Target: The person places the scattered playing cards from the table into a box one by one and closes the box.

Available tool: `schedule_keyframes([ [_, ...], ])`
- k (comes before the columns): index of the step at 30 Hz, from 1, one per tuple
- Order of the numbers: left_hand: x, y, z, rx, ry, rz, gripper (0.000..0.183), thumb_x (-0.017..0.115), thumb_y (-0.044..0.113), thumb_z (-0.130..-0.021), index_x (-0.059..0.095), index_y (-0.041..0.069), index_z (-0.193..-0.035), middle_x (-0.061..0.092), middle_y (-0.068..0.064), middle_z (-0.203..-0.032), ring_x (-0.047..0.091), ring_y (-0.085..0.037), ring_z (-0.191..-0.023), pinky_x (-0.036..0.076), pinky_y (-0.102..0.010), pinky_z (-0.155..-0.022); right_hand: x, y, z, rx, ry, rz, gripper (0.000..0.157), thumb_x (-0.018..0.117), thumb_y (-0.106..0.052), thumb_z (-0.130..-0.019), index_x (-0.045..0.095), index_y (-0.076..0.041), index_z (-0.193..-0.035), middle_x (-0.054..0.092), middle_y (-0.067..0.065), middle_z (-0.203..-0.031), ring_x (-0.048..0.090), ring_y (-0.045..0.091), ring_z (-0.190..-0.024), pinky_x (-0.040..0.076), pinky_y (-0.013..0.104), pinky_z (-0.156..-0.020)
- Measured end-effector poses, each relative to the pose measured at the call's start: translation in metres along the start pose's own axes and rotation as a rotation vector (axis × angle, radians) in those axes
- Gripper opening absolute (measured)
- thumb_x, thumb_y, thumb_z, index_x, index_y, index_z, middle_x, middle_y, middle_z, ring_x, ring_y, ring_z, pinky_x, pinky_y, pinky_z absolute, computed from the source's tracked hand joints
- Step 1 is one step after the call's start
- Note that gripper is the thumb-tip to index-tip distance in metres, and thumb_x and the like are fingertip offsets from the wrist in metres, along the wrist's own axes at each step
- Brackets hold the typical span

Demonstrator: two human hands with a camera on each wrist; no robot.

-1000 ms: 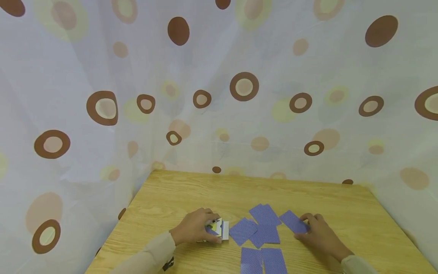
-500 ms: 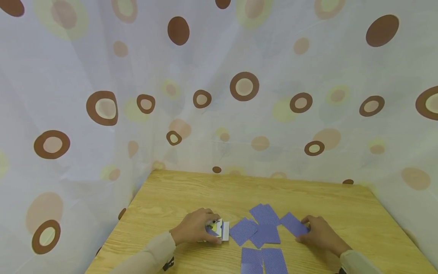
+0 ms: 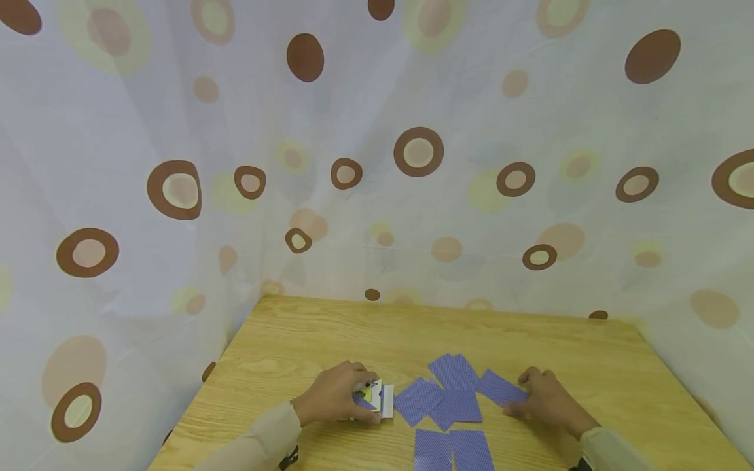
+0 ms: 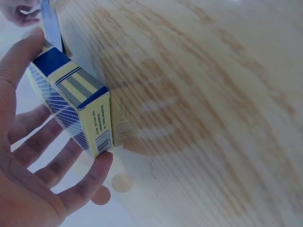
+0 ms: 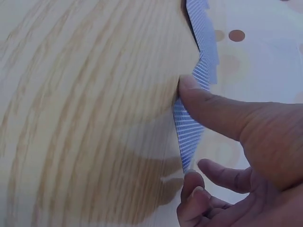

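Note:
On the table's left part, my left hand [image 3: 332, 396] grips a small card box [image 4: 97, 120] between thumb and fingers. In the head view, its white flap [image 3: 387, 401] sticks out to the right, and a printed card face shows beside my fingers. Blue, yellow and white printing with a barcode covers the box in the left wrist view. My right hand [image 3: 550, 404] pinches the right end of a blue-backed playing card [image 3: 499, 388]. That card's left end is close to a spread of overlapping face-down playing cards [image 3: 459, 403]; whether they touch, I cannot tell.
Two more face-down playing cards [image 3: 432, 450] lie side by side near the bottom of the head view. Everything stands on a wooden table [image 3: 330, 327]. A white curtain [image 3: 377, 209] with brown and yellow circles surrounds the back and sides.
The pinched playing card has shifted slightly left and looks more tilted, with my right hand moving a little alongside. My left hand stays on the card box.

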State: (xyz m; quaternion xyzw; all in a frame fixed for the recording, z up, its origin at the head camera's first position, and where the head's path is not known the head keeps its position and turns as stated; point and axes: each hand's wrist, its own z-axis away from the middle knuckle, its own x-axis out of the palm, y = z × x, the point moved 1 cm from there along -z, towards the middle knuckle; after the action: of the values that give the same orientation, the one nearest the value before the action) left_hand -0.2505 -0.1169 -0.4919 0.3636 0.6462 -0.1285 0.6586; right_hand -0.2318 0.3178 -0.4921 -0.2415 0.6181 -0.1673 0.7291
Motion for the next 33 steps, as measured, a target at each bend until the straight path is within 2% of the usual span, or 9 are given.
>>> schedule_keyframes([
  [4,-0.0003,0.0,-0.0001,0.006,0.0,-0.002,0.081,0.078,0.071,-0.077,0.067,0.017,-0.137,0.066,0.001,-0.126,0.058,-0.01,-0.104,0.051,-0.026,-0.079,0.0018,0.0013,-0.0038,-0.01,0.007,0.047,0.078,0.092,-0.041,-0.075,0.058,0.013,-0.118,0.063,0.022,-0.113,0.06,0.038,-0.104,0.05,0.058,-0.09],
  [9,-0.0018,0.0003,-0.0004,0.006,0.0,-0.001,0.081,0.079,0.07,-0.077,0.067,0.017,-0.137,0.066,0.002,-0.126,0.058,-0.009,-0.103,0.051,-0.026,-0.08,-0.0004,-0.0034,-0.0037,-0.021,-0.001,0.042,0.064,0.094,-0.031,-0.072,0.063,0.012,-0.109,0.069,0.016,-0.105,0.065,0.031,-0.096,0.053,0.052,-0.087],
  [13,-0.0028,0.0003,-0.0008,0.007,0.002,-0.008,0.081,0.079,0.07,-0.076,0.068,0.017,-0.137,0.066,0.0,-0.127,0.059,-0.011,-0.106,0.051,-0.027,-0.08,-0.0022,-0.006,-0.0011,-0.029,-0.002,0.02,0.06,0.096,-0.026,-0.07,0.061,0.01,-0.103,0.064,0.012,-0.1,0.06,0.024,-0.089,0.053,0.046,-0.081],
  [17,-0.0026,-0.0002,-0.0015,0.008,0.003,-0.01,0.081,0.078,0.07,-0.077,0.067,0.017,-0.137,0.066,0.0,-0.128,0.059,-0.012,-0.107,0.052,-0.027,-0.081,-0.0029,-0.0075,0.0009,-0.037,0.034,-0.031,0.058,0.096,-0.019,-0.069,0.054,0.002,-0.102,0.058,0.01,-0.095,0.054,0.022,-0.085,0.049,0.041,-0.075],
  [23,-0.0018,0.0006,-0.0005,-0.008,-0.005,-0.007,0.081,0.078,0.071,-0.076,0.067,0.018,-0.137,0.065,0.0,-0.128,0.058,-0.011,-0.106,0.052,-0.027,-0.08,-0.0001,-0.0056,0.0011,-0.055,0.089,-0.093,0.057,0.093,-0.012,-0.072,0.051,-0.001,-0.109,0.061,0.008,-0.09,0.058,0.02,-0.079,0.05,0.036,-0.069],
  [26,-0.0023,0.002,0.0009,-0.01,-0.008,0.0,0.081,0.079,0.07,-0.076,0.067,0.018,-0.137,0.066,0.0,-0.127,0.058,-0.01,-0.105,0.051,-0.026,-0.08,0.0023,-0.0041,0.0009,-0.042,0.104,-0.061,0.052,0.093,-0.015,-0.074,0.056,-0.002,-0.107,0.064,0.007,-0.092,0.059,0.02,-0.081,0.05,0.036,-0.07],
  [28,-0.0028,0.0027,0.0014,-0.008,-0.006,0.0,0.08,0.079,0.069,-0.076,0.068,0.018,-0.137,0.066,0.001,-0.127,0.058,-0.01,-0.105,0.051,-0.026,-0.08,0.0029,-0.004,0.0008,-0.044,0.105,-0.028,0.049,0.093,-0.021,-0.075,0.061,-0.001,-0.106,0.066,0.007,-0.097,0.061,0.024,-0.087,0.053,0.041,-0.075],
  [31,-0.0029,0.0027,0.0012,-0.009,-0.005,-0.002,0.08,0.079,0.07,-0.076,0.068,0.018,-0.137,0.066,0.001,-0.127,0.058,-0.01,-0.105,0.051,-0.026,-0.08,0.0023,-0.0045,0.0007,-0.06,0.104,0.021,0.053,0.094,-0.03,-0.073,0.066,0.0,-0.105,0.068,0.009,-0.106,0.064,0.03,-0.099,0.053,0.049,-0.086],
  [33,-0.0023,0.0022,0.0008,-0.013,-0.008,-0.002,0.081,0.079,0.07,-0.076,0.068,0.018,-0.137,0.065,0.001,-0.127,0.058,-0.01,-0.106,0.051,-0.026,-0.08,0.0018,-0.0046,0.0007,-0.067,0.09,0.02,0.056,0.095,-0.031,-0.073,0.066,0.002,-0.107,0.067,0.011,-0.107,0.063,0.032,-0.101,0.052,0.051,-0.087],
])
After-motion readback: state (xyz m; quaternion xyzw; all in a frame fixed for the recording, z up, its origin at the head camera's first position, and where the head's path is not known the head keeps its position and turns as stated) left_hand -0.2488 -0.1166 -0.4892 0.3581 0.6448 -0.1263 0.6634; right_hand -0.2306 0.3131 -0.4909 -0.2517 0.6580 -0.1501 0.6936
